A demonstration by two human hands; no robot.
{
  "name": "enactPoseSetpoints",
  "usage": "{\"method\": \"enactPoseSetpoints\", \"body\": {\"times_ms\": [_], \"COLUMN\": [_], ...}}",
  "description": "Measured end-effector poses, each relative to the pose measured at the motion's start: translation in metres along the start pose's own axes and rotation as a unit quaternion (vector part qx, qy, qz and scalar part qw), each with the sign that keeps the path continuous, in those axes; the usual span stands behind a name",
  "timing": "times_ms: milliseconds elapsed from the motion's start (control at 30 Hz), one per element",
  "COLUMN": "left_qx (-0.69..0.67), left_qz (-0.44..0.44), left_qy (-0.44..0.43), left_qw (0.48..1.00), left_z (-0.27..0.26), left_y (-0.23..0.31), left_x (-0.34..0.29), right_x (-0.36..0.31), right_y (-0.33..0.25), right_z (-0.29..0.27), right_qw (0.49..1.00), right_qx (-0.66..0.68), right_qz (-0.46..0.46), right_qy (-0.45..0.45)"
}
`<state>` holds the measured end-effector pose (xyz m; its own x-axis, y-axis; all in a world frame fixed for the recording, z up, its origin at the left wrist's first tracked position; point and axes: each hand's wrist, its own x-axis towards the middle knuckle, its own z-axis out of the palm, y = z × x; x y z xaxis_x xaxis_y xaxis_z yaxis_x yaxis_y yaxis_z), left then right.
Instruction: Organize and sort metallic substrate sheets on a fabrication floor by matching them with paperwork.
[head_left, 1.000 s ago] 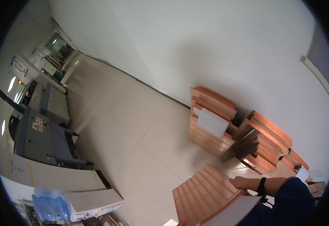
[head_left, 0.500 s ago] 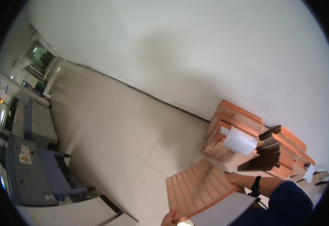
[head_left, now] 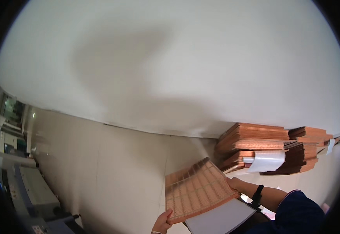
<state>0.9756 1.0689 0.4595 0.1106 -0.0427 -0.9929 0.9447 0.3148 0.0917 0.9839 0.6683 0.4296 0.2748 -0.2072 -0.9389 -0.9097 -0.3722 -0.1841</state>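
Note:
A copper-coloured circuit board panel (head_left: 199,191), marked with rows of small repeated patterns, is held tilted in front of me. Its thick lower edge suggests several panels lying together, though I cannot tell for certain. My left hand (head_left: 162,223) is closed on the near left corner. At the right edge, my right hand (head_left: 235,183) grips the panel, with some fingers hidden beneath it; a black band (head_left: 257,196) circles that wrist. Just below the panel, nearer my body, lies a white sheet (head_left: 220,218); what supports it is hidden.
Stacks of copper-coloured panels (head_left: 261,132) stand against the pale wall (head_left: 201,58) on the right. A curled white paper (head_left: 269,160) hangs from the front stack, beside a second stack (head_left: 308,132). Grey machines (head_left: 39,187) line the lower left above the tiled floor (head_left: 127,171).
My view has turned toward the wall, so the machines have slid left and down. Both hands still hold the panel, which now appears slightly farther left and closer to the stacks.

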Motion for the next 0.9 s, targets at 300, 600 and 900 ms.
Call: {"method": "enactPoseSetpoints", "body": {"times_ms": [300, 600, 900], "left_qx": [0.081, 0.299, -0.013], "left_qz": [-0.01, 0.05, 0.076], "left_qy": [-0.143, -0.13, -0.366], "left_qw": [0.986, 0.944, 0.927], "left_z": [0.036, 0.094, 0.217], "left_y": [0.156, 0.27, 0.236], "left_x": [0.159, 0.215, 0.217], "right_x": [0.172, 0.203, 0.137], "right_y": [-0.021, -0.054, -0.094], "right_z": [0.06, 0.055, 0.048], "right_qw": [0.978, 0.865, 0.724], "right_qx": [0.186, 0.501, 0.659], "right_qz": [0.06, 0.001, -0.118], "right_qy": [0.073, -0.035, -0.166]}}
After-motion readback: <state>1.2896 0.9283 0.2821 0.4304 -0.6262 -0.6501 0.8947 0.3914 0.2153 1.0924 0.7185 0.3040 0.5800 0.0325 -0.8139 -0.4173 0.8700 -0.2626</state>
